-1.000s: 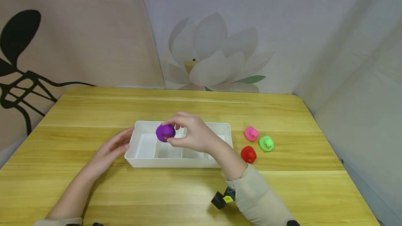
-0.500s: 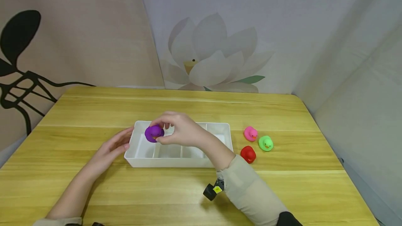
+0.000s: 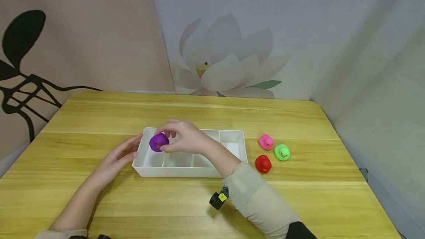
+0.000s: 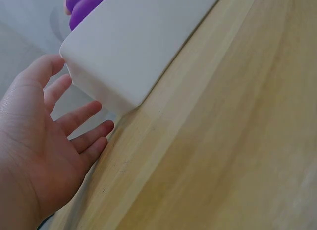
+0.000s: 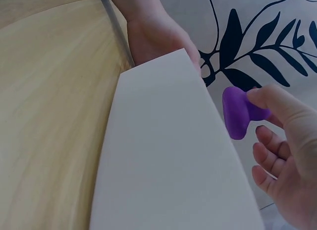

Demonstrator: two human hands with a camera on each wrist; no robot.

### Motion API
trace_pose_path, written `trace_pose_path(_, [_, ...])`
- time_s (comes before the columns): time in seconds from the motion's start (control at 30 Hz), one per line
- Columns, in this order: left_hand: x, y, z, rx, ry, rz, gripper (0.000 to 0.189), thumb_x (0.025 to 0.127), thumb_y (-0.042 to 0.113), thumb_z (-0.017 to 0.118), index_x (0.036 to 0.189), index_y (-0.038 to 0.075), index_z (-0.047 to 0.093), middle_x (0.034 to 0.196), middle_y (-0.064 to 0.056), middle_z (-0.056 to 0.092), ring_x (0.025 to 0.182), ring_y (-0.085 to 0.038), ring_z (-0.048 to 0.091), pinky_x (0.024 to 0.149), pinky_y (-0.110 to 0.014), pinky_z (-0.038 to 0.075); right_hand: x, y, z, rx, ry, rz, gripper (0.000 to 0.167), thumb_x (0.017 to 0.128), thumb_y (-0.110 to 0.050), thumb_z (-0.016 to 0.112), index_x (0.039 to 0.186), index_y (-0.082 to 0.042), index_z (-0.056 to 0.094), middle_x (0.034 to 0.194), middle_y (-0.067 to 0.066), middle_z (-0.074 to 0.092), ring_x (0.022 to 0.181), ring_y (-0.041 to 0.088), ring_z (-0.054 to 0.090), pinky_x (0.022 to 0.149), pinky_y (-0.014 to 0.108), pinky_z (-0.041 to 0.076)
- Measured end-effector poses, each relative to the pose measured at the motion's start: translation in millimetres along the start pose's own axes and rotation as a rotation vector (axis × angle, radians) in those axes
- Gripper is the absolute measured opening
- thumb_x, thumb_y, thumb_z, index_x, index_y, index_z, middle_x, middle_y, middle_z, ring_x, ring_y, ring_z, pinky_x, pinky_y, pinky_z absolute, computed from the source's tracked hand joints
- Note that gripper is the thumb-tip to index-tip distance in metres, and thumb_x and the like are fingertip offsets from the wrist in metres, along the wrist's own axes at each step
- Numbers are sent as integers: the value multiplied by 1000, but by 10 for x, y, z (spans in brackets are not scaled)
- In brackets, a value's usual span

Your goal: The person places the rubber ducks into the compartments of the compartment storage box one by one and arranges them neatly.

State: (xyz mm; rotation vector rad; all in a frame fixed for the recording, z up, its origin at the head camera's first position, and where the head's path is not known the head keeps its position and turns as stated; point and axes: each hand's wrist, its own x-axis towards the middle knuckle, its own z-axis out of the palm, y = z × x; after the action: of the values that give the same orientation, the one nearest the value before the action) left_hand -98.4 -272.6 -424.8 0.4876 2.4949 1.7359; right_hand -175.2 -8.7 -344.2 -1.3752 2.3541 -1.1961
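Observation:
My right hand (image 3: 184, 137) pinches a purple rubber duck (image 3: 158, 142) between thumb and fingers, above the leftmost compartment of a white divided box (image 3: 186, 172). In the right wrist view the duck (image 5: 238, 113) shows at the level of the box's upper edge, with thumb and forefinger on it. My left hand (image 3: 119, 156) is at the box's left end, its fingers spread and fairly straight. In the left wrist view the thumb and fingertips of that hand (image 4: 54, 136) lie along the end wall of the box (image 4: 133, 41).
Right of the box, a pink duck (image 3: 266, 142), a green duck (image 3: 282, 152) and a red duck (image 3: 263, 164) stand close together on the wooden table (image 3: 299, 202). A printed cloth backdrop (image 3: 232, 28) hangs behind the table's far edge.
The right hand has carried the purple duck leftward, from over the second compartment to over the leftmost one. The left hand and the box have stayed in place.

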Motion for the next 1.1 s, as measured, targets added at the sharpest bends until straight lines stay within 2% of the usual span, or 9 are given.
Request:
trace_pose_path(0.27, [0,6,5,2,4,4,49,102,10,45,150,11,33,140,-20,45,119,-6,48,91,-20,41,53,32,67,-6,1,25,32,78,-14,80,108,-10,69,84,-3,57,80,15,53,69,18,43])
trace_pose_path(0.6, [8,16,2,-3,-2,2,49,102,10,44,150,12,32,141,-22,43,120,-5,46,91,-20,40,80,95,142,24,-2,53,33,77,-12,80,108,-11,69,83,-2,57,79,13,52,68,19,43])
trace_pose_path(1.1, [-2,13,-9,5,-3,-7,50,102,11,45,150,13,32,142,-23,41,121,-3,45,91,-18,40,104,80,253,-50,-29,157,33,78,-19,80,109,-17,70,83,-6,56,78,10,51,65,17,42])
